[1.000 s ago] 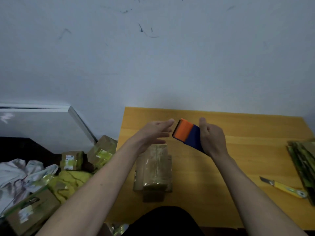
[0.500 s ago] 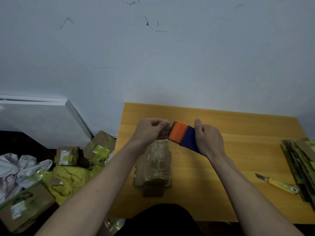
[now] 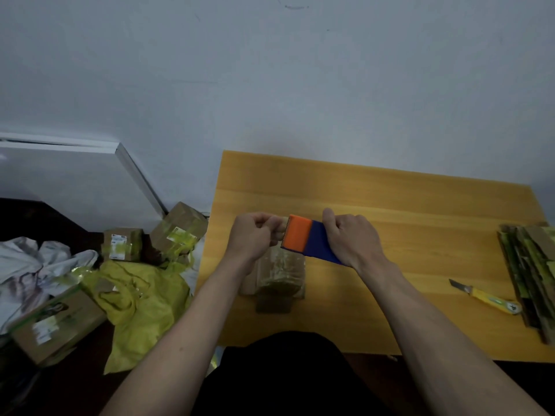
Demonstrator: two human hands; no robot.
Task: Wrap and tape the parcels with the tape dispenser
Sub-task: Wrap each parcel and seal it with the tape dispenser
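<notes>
Both hands meet above the yellow wooden table [image 3: 390, 205]: the left hand [image 3: 253, 235] curls its fingers and pinches at the orange front edge of the orange-and-blue plastic tape dispenser [image 3: 309, 241], which the right hand [image 3: 351, 238] grips around its blue body. Directly beneath them, a brown cardboard parcel wrapped in clear tape [image 3: 277, 277] lies flat on the table near its front edge. Farther right lie a yellow-handled utility knife [image 3: 488, 297] and a stack of flattened cardboard sheets [image 3: 531, 271].
</notes>
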